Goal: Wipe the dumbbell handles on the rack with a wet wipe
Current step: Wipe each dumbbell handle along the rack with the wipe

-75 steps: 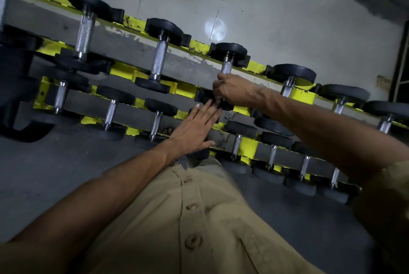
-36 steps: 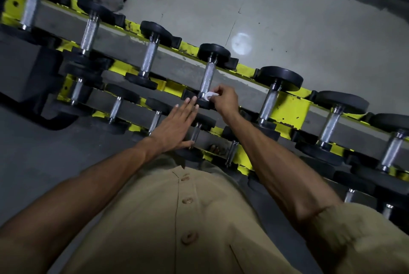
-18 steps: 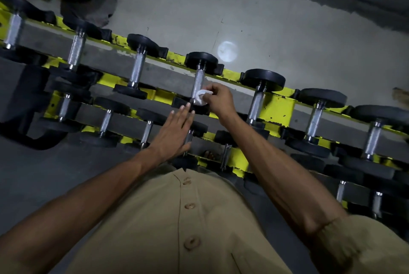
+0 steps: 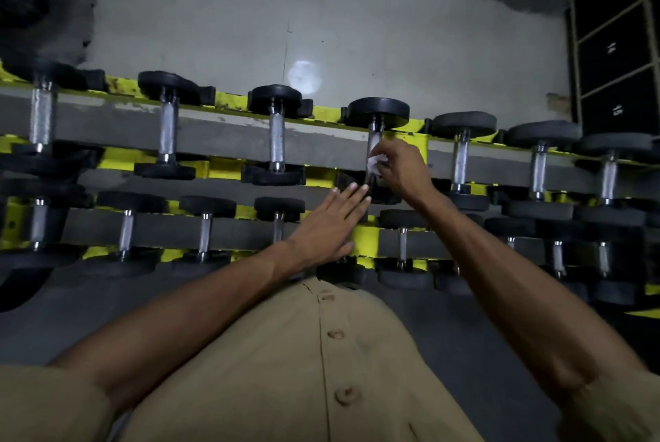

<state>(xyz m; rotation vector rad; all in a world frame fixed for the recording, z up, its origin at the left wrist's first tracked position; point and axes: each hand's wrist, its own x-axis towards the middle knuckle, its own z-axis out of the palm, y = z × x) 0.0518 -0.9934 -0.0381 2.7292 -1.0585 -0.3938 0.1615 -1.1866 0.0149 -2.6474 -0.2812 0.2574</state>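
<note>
the right hand pinches a crumpled white wet wipe against the metal handle of a black dumbbell, the 4th from the left on the upper shelf of the yellow and grey rack. the left hand lies flat with straight fingers, holding nothing, over the lower shelf (fingertips near that dumbbell's near end). both shelves carry rows of black dumbbells with metal handles. a tan buttoned shirt fills the foreground, and a pale wall rises behind.

A dim gym weights corner: black rubber-ended dumbbells with steel handles fill a two-tier grey-and-yellow steel rack against a concrete wall.
</note>
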